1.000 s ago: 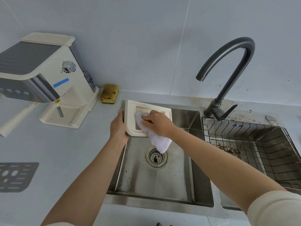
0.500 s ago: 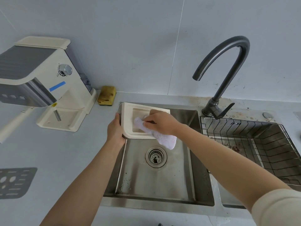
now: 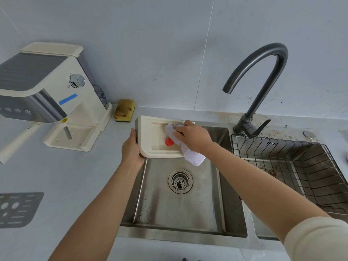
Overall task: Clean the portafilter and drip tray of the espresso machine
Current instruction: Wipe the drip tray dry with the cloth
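Note:
My left hand (image 3: 131,147) grips the left edge of a cream drip tray (image 3: 152,134), holding it over the far left part of the sink (image 3: 180,204). My right hand (image 3: 192,136) presses a white cloth (image 3: 190,153) into the tray's far right corner. A small red float (image 3: 169,142) shows inside the tray beside the cloth. The cream espresso machine (image 3: 50,87) stands at the left on the counter, its base bare where the tray sat. The dark drip tray grate (image 3: 17,209) lies flat on the counter at the far left. No portafilter is in sight.
A yellow sponge (image 3: 124,110) lies against the wall between machine and sink. The dark curved faucet (image 3: 259,81) rises at the right of the basin. A wire rack (image 3: 293,166) fills the right basin. The drain (image 3: 180,181) sits mid-sink.
My right hand has slid the cloth toward the tray's far right corner, uncovering the red float. The left hand keeps its grip on the tray's edge.

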`<state>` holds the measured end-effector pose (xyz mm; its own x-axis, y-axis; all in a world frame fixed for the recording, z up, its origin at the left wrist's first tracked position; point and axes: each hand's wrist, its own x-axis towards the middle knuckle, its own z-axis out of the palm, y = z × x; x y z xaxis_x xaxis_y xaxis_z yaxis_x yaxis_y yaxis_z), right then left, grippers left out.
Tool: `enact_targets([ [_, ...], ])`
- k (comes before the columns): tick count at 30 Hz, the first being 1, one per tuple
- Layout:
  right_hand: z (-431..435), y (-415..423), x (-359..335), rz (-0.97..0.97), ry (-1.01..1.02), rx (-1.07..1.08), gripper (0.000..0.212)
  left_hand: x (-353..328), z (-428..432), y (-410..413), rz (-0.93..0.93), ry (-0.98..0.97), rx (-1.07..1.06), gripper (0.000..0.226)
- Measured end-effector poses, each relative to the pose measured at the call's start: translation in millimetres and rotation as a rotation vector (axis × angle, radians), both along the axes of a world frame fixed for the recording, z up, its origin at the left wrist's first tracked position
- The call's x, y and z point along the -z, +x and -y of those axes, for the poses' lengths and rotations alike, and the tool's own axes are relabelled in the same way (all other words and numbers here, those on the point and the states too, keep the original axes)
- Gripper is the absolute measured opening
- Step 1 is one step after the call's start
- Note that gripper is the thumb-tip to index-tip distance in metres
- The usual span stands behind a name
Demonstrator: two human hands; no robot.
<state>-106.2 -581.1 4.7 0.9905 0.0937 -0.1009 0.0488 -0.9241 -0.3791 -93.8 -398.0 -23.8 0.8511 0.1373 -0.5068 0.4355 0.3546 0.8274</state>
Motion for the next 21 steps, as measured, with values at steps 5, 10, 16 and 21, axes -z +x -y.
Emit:
enact_targets([
  [5, 6.2, 3.1, 5.2, -0.086, -0.083, 0.058, 0.039, -2.3, -2.3, -3.3, -0.016, -0.012, -0.047, 0.032],
  [10, -0.9, -2.3, 17.2, -0.142, -0.124, 0.021, 0.040, -0.8, 1.9, -5.4, -0.032, 0.010, -0.097, 0.032],
  [16, -2.3, -4.6, 23.1, -0.268, -0.055, 0.058, 0.041, 2.7, 5.5, -9.5, -0.071, 0.048, -0.111, 0.031],
  [21, -2.3, -5.3, 26.6, -0.370, 0.137, 0.145, 0.037, 5.1, 12.5, -15.6, -0.181, 0.045, -0.159, 0.029],
])
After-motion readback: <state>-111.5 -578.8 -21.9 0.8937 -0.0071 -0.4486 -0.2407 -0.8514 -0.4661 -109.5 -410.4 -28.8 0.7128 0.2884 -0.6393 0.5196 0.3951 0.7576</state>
